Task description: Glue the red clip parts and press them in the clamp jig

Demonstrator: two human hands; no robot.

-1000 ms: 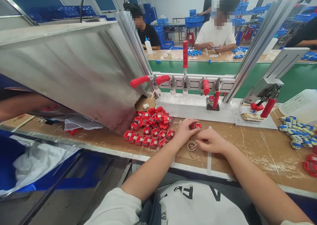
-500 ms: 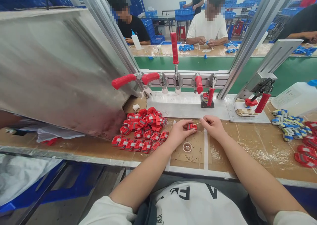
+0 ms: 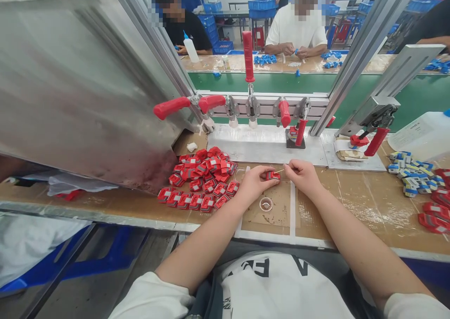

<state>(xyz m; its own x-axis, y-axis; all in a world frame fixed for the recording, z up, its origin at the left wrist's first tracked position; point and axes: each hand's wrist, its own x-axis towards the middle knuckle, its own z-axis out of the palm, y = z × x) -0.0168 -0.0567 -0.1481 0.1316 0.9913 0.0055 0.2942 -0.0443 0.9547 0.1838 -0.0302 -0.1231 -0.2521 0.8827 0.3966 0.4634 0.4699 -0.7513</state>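
My left hand grips a small red plastic part between thumb and fingers, just above the bench. Pinched in my right hand is a thin pale stick, its tip at the right side of the red part. Below my hands a small clear round cup sits on the brown bench, with a little something inside that I cannot make out. Left of my left hand lies a heap of red and grey parts, with a neat row along its front.
Behind my hands, toggle clamps with red handles hang on a metal rail. To the right are blue-and-yellow parts, more red parts and a white jug. A grey metal panel stands left. Co-workers sit across.
The camera view has tipped slightly downward. Both hands stay close together, still holding the red part and the stick, with only slight movement.
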